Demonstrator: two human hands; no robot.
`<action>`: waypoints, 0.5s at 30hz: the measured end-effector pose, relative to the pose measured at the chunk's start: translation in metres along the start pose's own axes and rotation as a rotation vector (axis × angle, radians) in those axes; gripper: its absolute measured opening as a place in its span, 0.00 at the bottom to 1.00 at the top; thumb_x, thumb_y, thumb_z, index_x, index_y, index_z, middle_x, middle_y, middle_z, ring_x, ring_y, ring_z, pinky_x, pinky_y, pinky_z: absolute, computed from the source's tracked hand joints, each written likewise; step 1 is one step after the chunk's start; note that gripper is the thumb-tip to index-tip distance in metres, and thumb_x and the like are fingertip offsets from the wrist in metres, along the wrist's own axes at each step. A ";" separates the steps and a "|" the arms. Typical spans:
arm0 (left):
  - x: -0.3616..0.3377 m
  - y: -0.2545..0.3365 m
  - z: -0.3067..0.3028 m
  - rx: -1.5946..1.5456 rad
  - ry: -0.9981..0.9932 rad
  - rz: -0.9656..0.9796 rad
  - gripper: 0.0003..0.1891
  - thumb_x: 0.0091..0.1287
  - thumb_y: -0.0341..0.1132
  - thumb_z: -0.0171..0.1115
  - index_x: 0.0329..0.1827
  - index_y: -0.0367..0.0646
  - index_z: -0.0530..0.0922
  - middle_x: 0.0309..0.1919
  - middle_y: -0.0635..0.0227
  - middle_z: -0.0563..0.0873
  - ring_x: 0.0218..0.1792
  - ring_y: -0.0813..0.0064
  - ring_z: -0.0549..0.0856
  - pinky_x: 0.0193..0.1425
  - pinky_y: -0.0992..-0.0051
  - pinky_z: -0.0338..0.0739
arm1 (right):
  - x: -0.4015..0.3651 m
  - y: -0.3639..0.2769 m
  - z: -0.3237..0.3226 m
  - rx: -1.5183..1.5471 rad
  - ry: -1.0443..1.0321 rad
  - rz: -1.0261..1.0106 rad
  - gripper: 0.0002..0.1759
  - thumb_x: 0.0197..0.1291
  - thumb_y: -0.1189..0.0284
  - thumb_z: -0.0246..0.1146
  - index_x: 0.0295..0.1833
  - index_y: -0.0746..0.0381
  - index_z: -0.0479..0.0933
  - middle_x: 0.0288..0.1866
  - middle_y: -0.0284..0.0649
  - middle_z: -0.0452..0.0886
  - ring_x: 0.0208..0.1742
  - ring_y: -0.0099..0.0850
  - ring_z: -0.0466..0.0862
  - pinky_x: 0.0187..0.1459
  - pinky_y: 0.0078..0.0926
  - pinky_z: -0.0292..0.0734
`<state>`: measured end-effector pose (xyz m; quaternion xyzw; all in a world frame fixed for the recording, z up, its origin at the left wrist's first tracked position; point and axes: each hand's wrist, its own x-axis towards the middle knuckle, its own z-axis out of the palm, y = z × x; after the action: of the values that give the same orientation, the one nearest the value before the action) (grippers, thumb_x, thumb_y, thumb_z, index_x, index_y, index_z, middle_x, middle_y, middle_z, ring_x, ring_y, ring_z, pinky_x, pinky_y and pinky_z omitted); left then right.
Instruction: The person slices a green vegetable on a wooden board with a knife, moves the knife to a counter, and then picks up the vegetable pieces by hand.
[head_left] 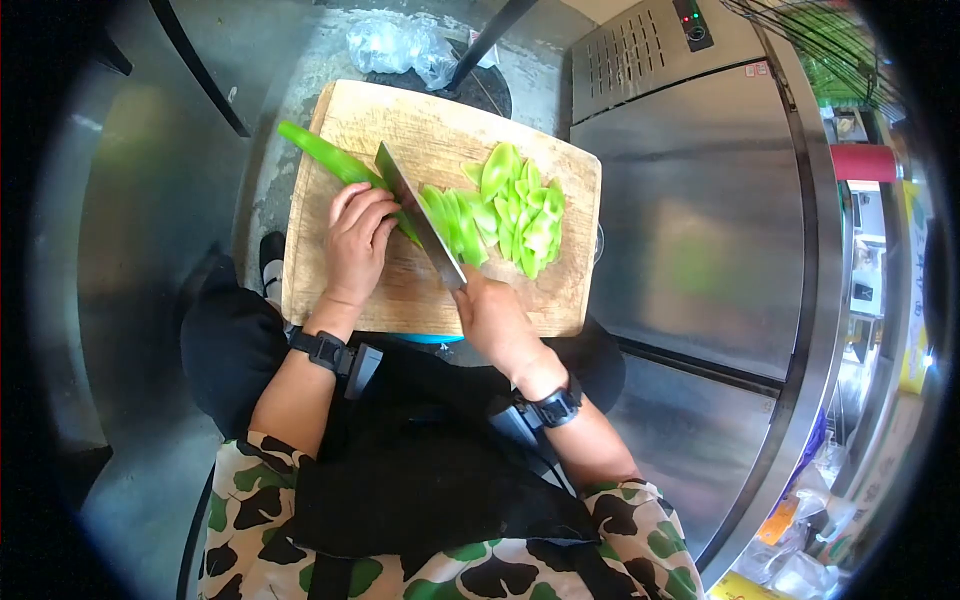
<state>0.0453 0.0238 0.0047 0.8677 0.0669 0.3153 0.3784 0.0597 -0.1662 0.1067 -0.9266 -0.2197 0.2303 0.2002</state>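
Observation:
A long green vegetable lies slanted across the left part of a wooden cutting board. My left hand presses on its lower end with the fingers bent and close together, right beside the blade. My right hand is wrapped round the handle of a cleaver, whose blade stands on edge at the vegetable's cut end. Just right of the blade lie thin green slices, and a larger pile of slices spreads over the board's right half. The cleaver's handle is mostly hidden by my right hand.
A stainless steel cabinet stands close to the board's right side. Clear plastic bags lie beyond the board's far edge. A metal surface is on the left. My knees are below the board's near corners.

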 end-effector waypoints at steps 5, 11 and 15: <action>0.001 0.001 -0.006 -0.014 -0.054 0.002 0.15 0.54 0.22 0.69 0.46 0.43 0.83 0.51 0.65 0.84 0.61 0.56 0.77 0.67 0.60 0.71 | 0.022 0.008 0.019 0.009 0.041 -0.042 0.11 0.66 0.73 0.59 0.49 0.68 0.74 0.34 0.62 0.82 0.40 0.62 0.82 0.42 0.56 0.77; 0.025 0.001 -0.026 0.282 -0.163 0.014 0.23 0.54 0.23 0.69 0.54 0.50 0.83 0.59 0.73 0.81 0.64 0.57 0.74 0.67 0.59 0.69 | 0.011 0.031 0.002 0.317 -0.070 0.206 0.12 0.69 0.70 0.60 0.52 0.65 0.76 0.27 0.51 0.83 0.27 0.45 0.85 0.31 0.42 0.79; 0.039 -0.005 -0.030 0.220 -0.322 0.001 0.24 0.52 0.22 0.70 0.54 0.50 0.83 0.59 0.75 0.82 0.66 0.59 0.74 0.68 0.58 0.70 | -0.004 0.060 -0.002 0.575 -0.025 0.309 0.16 0.71 0.71 0.60 0.60 0.65 0.74 0.22 0.37 0.78 0.18 0.25 0.76 0.22 0.27 0.72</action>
<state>0.0592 0.0592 0.0362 0.9431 0.0389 0.1633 0.2871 0.0767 -0.2179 0.0817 -0.8517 -0.0047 0.3219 0.4135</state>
